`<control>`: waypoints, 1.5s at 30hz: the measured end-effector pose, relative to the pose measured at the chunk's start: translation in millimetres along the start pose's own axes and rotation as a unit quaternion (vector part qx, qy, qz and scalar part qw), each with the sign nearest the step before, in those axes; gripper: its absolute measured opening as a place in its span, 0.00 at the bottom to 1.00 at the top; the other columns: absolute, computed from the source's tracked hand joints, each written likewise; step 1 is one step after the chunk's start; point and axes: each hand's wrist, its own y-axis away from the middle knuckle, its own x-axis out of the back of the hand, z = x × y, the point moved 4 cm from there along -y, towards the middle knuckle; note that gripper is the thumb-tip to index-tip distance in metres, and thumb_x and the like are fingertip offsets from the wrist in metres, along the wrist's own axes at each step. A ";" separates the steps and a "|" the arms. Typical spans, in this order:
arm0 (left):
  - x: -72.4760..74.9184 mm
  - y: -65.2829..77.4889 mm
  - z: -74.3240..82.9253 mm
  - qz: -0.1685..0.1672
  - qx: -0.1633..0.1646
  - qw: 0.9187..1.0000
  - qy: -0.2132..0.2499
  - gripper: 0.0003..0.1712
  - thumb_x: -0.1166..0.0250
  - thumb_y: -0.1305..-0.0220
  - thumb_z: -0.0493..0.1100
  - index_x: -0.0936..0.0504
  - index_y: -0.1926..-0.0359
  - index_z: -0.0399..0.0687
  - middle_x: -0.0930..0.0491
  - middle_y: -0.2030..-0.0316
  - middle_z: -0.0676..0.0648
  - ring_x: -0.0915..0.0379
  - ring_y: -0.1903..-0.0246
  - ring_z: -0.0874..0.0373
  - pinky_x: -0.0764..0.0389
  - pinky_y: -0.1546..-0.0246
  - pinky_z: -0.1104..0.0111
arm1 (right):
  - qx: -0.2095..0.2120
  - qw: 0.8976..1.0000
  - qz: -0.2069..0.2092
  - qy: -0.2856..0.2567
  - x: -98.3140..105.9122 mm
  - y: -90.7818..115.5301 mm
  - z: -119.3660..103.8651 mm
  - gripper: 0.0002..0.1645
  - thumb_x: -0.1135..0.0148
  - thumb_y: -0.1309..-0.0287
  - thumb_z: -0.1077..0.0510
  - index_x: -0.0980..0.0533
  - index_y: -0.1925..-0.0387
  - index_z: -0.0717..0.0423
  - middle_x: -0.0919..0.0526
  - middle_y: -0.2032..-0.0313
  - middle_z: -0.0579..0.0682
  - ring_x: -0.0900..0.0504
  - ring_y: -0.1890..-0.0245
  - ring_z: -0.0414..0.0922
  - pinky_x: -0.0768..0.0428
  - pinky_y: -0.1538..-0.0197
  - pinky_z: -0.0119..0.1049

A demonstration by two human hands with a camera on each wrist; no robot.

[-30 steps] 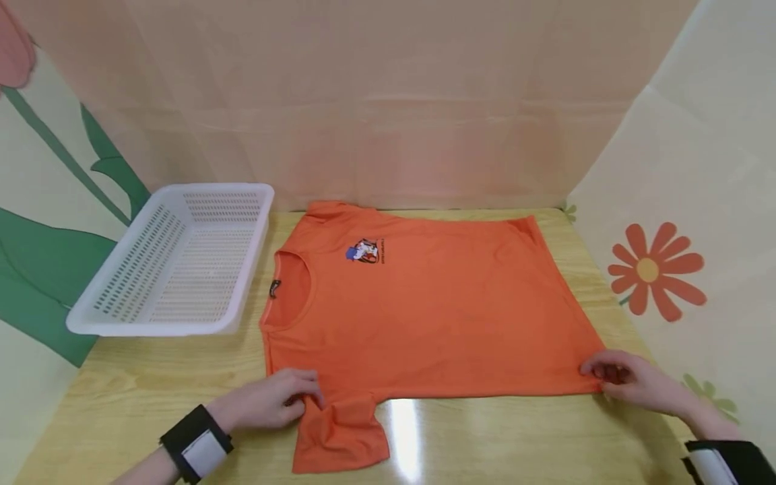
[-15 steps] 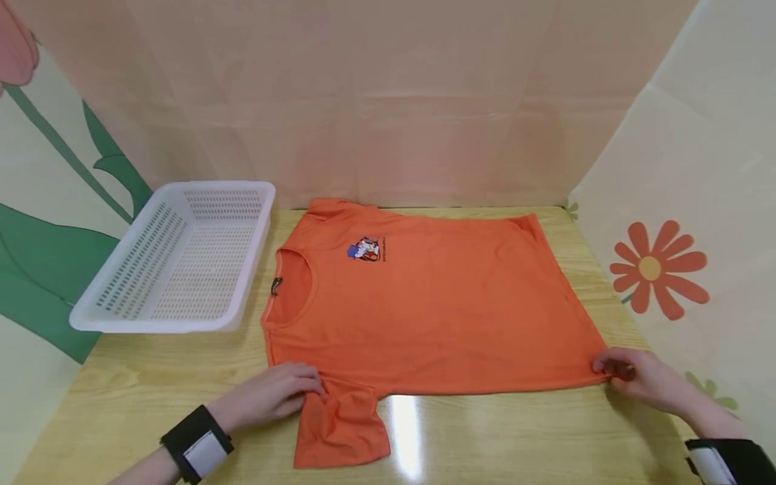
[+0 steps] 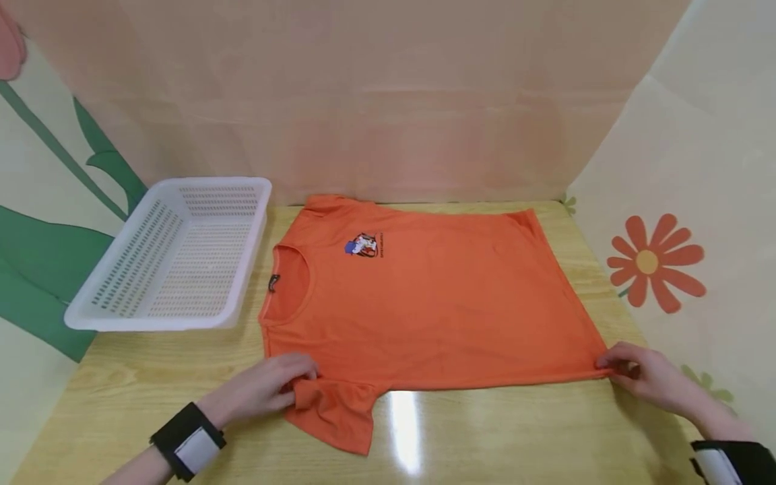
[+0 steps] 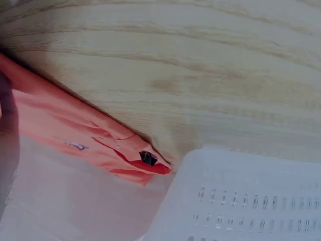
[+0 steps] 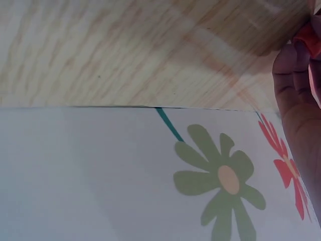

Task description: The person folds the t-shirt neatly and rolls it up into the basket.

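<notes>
An orange T-shirt (image 3: 448,296) lies spread on the table, its neckline to the left and its hem to the right, with a small printed logo near the collar. At the near shoulder, my left hand (image 3: 267,384) pinches the cloth where the near sleeve (image 3: 339,411) begins; the sleeve is creased there. My right hand (image 3: 651,377) pinches the near corner of the hem between thumb and fingers. In the right wrist view a bit of orange cloth (image 5: 308,39) shows at the fingertips. The left wrist view catches only the edge of my left hand.
A white perforated plastic basket (image 3: 203,269) stands on the wooden table (image 3: 151,377) left of the shirt. A pinkish backdrop (image 3: 424,101) rises behind the table, and a sheet with a printed red flower (image 3: 647,261) borders the right side.
My right hand has moved slightly right and now pinches the hem corner. My left hand has shifted a little away from the near edge, drawing the sleeve up and turning its end.
</notes>
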 end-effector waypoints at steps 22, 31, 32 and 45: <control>34.2 -6.5 1.8 0.057 0.006 0.994 0.090 0.19 0.43 0.34 0.23 0.17 0.57 0.51 0.34 0.75 0.63 0.39 0.73 0.77 0.30 0.69 0.77 | -0.060 0.998 0.027 -0.022 35.9 -12.9 -8.1 0.03 0.29 0.38 0.67 0.16 0.65 0.59 0.18 0.71 0.27 0.29 0.73 0.27 0.31 0.71 0.25; 55.6 -22.0 -4.2 0.152 0.050 0.986 0.048 0.16 0.42 0.31 0.24 0.15 0.55 0.45 0.22 0.74 0.56 0.36 0.75 0.76 0.26 0.70 0.76 | -0.001 0.994 0.090 0.067 49.9 -44.4 -16.2 0.06 0.32 0.37 0.70 0.18 0.67 0.59 0.23 0.76 0.40 0.35 0.74 0.25 0.34 0.72 0.24; 58.5 -25.0 -4.9 0.159 0.062 0.985 0.038 0.15 0.42 0.30 0.24 0.15 0.55 0.44 0.20 0.73 0.55 0.35 0.74 0.75 0.26 0.69 0.75 | -0.009 0.994 0.086 0.072 50.2 -48.4 -15.1 0.05 0.32 0.37 0.71 0.18 0.67 0.60 0.22 0.76 0.41 0.35 0.74 0.25 0.33 0.72 0.25; 82.9 -62.4 -25.7 0.215 0.211 0.949 -0.094 0.08 0.43 0.26 0.35 0.17 0.60 0.44 0.20 0.76 0.44 0.24 0.74 0.53 0.24 0.71 0.60 | -0.108 0.990 0.002 0.090 44.0 -98.8 6.0 0.08 0.38 0.28 0.65 0.19 0.58 0.69 0.15 0.70 0.55 0.25 0.71 0.42 0.25 0.67 0.35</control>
